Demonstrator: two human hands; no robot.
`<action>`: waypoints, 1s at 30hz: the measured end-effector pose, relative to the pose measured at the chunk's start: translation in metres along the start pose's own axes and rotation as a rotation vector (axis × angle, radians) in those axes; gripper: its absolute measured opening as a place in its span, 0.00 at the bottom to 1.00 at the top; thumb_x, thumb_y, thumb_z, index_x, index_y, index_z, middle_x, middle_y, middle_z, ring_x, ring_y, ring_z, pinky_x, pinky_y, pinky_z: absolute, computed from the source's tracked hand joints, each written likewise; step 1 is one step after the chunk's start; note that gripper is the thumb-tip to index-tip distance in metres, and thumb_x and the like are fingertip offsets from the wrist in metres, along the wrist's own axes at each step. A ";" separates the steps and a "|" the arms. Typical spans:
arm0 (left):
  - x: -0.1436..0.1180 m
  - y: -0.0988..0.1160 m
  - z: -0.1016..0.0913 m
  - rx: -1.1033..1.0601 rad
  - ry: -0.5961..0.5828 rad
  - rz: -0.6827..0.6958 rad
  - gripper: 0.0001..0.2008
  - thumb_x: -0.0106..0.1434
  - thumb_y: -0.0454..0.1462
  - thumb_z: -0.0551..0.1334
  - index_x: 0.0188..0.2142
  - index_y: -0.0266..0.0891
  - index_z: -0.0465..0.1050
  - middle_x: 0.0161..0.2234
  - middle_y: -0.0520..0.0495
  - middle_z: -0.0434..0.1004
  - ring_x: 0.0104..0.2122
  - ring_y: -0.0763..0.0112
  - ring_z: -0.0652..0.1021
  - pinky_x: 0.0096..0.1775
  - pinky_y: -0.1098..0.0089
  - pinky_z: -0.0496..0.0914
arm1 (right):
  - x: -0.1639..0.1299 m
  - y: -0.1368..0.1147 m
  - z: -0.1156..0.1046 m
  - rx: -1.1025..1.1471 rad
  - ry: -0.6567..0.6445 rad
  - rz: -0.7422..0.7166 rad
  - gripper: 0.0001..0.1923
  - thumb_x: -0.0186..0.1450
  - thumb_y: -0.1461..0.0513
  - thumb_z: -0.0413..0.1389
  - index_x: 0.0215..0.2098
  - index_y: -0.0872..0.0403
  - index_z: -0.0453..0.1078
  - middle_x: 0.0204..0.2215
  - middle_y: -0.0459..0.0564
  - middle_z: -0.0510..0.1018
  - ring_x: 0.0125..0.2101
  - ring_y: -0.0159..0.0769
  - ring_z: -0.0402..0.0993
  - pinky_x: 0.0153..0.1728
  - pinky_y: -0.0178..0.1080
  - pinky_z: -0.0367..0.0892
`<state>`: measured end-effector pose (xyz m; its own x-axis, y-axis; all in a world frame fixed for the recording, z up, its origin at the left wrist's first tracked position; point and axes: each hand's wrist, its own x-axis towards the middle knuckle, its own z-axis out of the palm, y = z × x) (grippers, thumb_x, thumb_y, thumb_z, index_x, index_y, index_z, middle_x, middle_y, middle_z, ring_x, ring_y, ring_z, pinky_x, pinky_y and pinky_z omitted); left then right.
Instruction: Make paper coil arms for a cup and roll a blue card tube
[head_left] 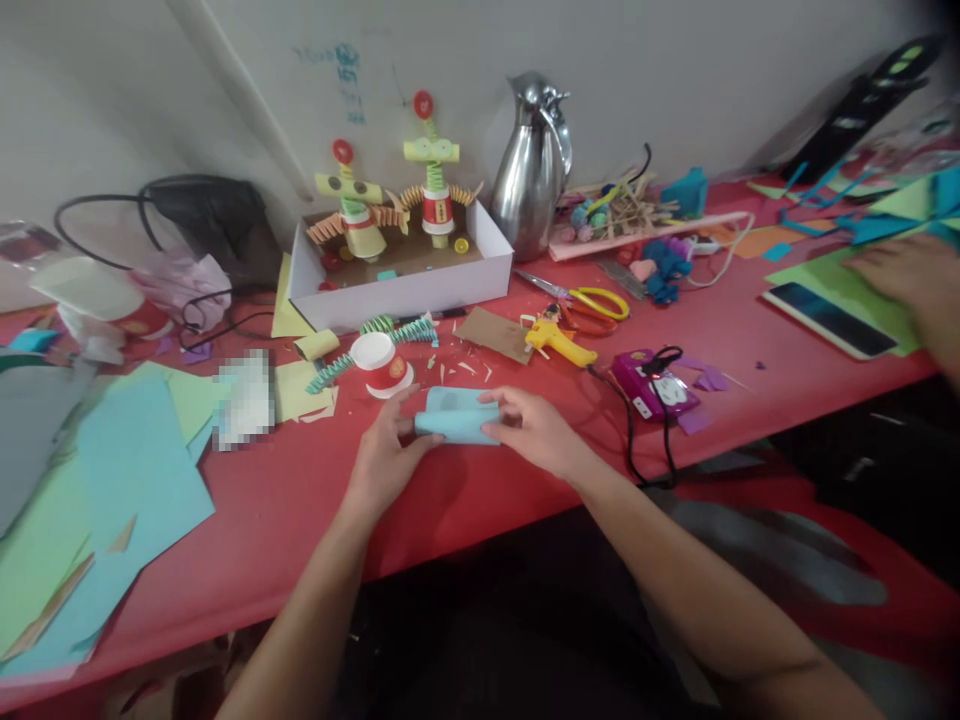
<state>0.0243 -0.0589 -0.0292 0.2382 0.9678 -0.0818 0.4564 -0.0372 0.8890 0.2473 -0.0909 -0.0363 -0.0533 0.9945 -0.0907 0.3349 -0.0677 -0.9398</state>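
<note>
A light blue sheet of paper (457, 428) is partly rolled over itself above the red table, its far edge still flat. My left hand (386, 450) holds the roll's left end between thumb and fingers. At the right end, my right hand (536, 430) pinches the paper the same way. Just beyond my left hand stands a red and white paper cup (381, 365), upside down. Folded green and white paper springs (330, 375) lie beside the cup, with a small yellow paper roll (318, 345) near them.
A white box (405, 295) with two paper-cup figures stands behind, near a steel jug (529, 170). A yellow glue gun (559, 342), scissors (596, 303) and a purple power strip (654, 385) lie right. Coloured sheets (142, 460) cover the left. Another person's hand (900, 268) rests by a phone (829, 320).
</note>
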 end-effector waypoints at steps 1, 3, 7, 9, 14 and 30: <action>0.000 -0.003 0.001 0.005 0.007 -0.005 0.38 0.56 0.40 0.67 0.65 0.42 0.57 0.32 0.49 0.82 0.37 0.60 0.81 0.45 0.61 0.71 | -0.002 0.001 0.000 -0.005 -0.004 -0.030 0.19 0.60 0.62 0.61 0.50 0.51 0.70 0.29 0.43 0.76 0.31 0.34 0.75 0.36 0.38 0.68; -0.001 -0.006 0.003 0.011 0.007 -0.018 0.38 0.57 0.40 0.66 0.65 0.42 0.57 0.31 0.50 0.82 0.36 0.61 0.81 0.43 0.62 0.71 | -0.008 0.002 0.001 -0.015 -0.006 -0.082 0.21 0.59 0.62 0.62 0.51 0.50 0.69 0.34 0.46 0.79 0.37 0.36 0.77 0.42 0.39 0.68; -0.003 -0.005 0.006 0.056 0.008 -0.028 0.37 0.57 0.41 0.66 0.65 0.42 0.57 0.28 0.52 0.81 0.33 0.63 0.80 0.41 0.64 0.70 | -0.019 0.002 0.003 -0.111 0.043 -0.083 0.18 0.60 0.64 0.62 0.50 0.50 0.71 0.34 0.46 0.82 0.40 0.39 0.79 0.46 0.41 0.68; -0.004 -0.002 0.007 0.083 0.006 -0.030 0.36 0.56 0.40 0.66 0.63 0.42 0.59 0.27 0.54 0.80 0.32 0.64 0.80 0.40 0.64 0.69 | -0.023 0.002 0.004 -0.134 0.060 -0.075 0.18 0.61 0.65 0.61 0.49 0.50 0.71 0.34 0.46 0.83 0.39 0.39 0.80 0.45 0.42 0.68; -0.009 0.003 0.006 0.023 -0.058 -0.038 0.36 0.56 0.40 0.66 0.63 0.41 0.59 0.30 0.51 0.81 0.34 0.63 0.80 0.42 0.64 0.70 | -0.032 0.007 0.006 -0.153 0.101 -0.109 0.20 0.60 0.64 0.63 0.51 0.50 0.70 0.32 0.46 0.83 0.38 0.41 0.79 0.44 0.43 0.70; -0.053 -0.004 0.008 0.172 -0.064 0.044 0.30 0.58 0.41 0.67 0.60 0.51 0.66 0.39 0.51 0.84 0.47 0.58 0.80 0.55 0.57 0.68 | -0.074 0.025 0.010 -0.467 0.213 -0.431 0.23 0.64 0.66 0.59 0.58 0.49 0.66 0.46 0.52 0.80 0.45 0.43 0.76 0.48 0.47 0.71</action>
<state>0.0165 -0.1119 -0.0325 0.3125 0.9467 -0.0783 0.5832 -0.1262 0.8024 0.2501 -0.1672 -0.0564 -0.1026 0.9220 0.3733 0.6996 0.3337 -0.6318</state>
